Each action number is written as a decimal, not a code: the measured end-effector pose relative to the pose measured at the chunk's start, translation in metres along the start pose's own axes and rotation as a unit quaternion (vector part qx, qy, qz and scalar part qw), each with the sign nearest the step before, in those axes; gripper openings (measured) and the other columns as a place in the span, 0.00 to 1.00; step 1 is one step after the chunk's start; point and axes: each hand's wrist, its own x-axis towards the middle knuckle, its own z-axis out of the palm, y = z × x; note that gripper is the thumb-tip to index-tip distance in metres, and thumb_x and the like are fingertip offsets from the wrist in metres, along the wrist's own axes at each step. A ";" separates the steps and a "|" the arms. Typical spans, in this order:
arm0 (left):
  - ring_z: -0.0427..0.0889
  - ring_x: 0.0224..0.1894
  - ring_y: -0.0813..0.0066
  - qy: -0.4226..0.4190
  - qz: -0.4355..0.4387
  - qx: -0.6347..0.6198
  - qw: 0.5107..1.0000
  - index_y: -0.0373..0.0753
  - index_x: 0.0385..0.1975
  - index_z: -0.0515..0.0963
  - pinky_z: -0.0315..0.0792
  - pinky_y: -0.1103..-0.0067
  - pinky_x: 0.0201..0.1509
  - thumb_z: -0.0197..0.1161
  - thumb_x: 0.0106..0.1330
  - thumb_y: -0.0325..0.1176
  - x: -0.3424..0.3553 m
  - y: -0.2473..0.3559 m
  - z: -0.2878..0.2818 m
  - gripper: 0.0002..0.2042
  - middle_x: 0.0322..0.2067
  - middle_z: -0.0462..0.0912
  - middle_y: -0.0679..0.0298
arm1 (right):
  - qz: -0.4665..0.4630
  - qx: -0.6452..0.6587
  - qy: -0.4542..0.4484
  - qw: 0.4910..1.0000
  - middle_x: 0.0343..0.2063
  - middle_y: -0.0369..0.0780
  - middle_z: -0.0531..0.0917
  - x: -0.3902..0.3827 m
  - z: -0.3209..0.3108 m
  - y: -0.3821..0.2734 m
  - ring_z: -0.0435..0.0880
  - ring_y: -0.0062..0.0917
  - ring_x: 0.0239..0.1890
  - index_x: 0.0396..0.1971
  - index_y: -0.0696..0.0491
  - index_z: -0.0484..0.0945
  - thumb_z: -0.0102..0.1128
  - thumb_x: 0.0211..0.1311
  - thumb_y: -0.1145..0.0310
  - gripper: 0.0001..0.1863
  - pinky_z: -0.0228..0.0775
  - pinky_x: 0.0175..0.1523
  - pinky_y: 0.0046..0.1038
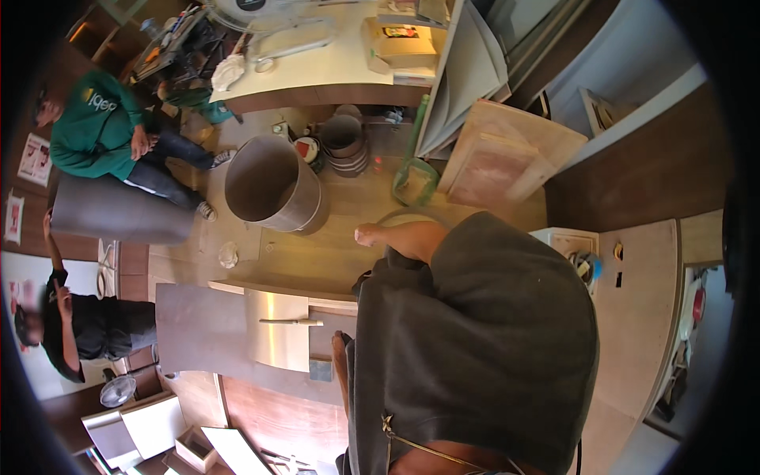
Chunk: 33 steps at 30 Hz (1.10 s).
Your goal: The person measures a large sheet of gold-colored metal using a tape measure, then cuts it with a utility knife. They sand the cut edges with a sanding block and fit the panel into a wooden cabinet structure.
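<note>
My right hand (366, 235) is out at the middle of the view, fingers curled, beside a curved grey band (416, 214); what it holds, if anything, is unclear. My left hand (340, 348) is at the bench edge, mostly hidden by my dark clothing (475, 340), its fingers unclear. Left of it lie a dark grey sheet (194, 324), a pale sheet (277, 348) with a long narrow tool (289, 322) across it, and a small grey block (321, 370). A large open cylinder (277, 206) stands above, with smaller cylinders (346, 146) behind it.
A person in green (95, 134) sits on a grey roll (127, 214) at upper left; another in black (79, 332) stands at left. A white worktop (317, 55) spans the top. Boards (507, 150) lean at upper right, near a green long-handled scoop (413, 178). A wooden counter (633, 317) runs along the right.
</note>
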 end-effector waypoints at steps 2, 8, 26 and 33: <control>0.80 0.46 0.53 -0.008 0.001 0.014 1.000 0.34 0.48 0.69 0.74 0.61 0.49 0.58 0.62 0.44 0.003 0.007 0.000 0.21 0.47 0.78 0.49 | 0.028 0.024 -0.044 0.998 0.16 0.38 0.81 -0.014 0.000 0.003 0.80 0.27 0.20 0.25 0.51 0.81 0.53 0.54 0.66 0.08 0.69 0.24 0.32; 0.80 0.45 0.53 -0.020 0.002 0.024 0.999 0.35 0.47 0.69 0.74 0.60 0.48 0.58 0.62 0.43 0.006 0.012 0.010 0.20 0.46 0.78 0.50 | 0.007 0.145 -0.062 0.987 0.17 0.39 0.81 -0.026 0.008 -0.011 0.79 0.25 0.18 0.27 0.53 0.80 0.53 0.54 0.67 0.08 0.68 0.22 0.29; 0.79 0.41 0.52 0.047 -0.014 -0.050 0.998 0.37 0.41 0.71 0.74 0.60 0.46 0.59 0.60 0.42 -0.034 -0.027 0.023 0.16 0.43 0.79 0.51 | -0.052 0.060 -0.159 0.984 0.26 0.37 0.84 0.030 0.033 -0.076 0.82 0.22 0.24 0.42 0.52 0.78 0.56 0.59 0.65 0.12 0.72 0.26 0.25; 0.79 0.40 0.52 0.049 -0.007 -0.065 0.997 0.37 0.39 0.72 0.74 0.60 0.45 0.59 0.60 0.41 -0.028 -0.030 0.025 0.15 0.41 0.79 0.52 | -0.064 0.078 -0.141 0.985 0.26 0.38 0.84 0.036 0.018 -0.068 0.83 0.22 0.26 0.42 0.52 0.78 0.56 0.60 0.66 0.12 0.72 0.27 0.25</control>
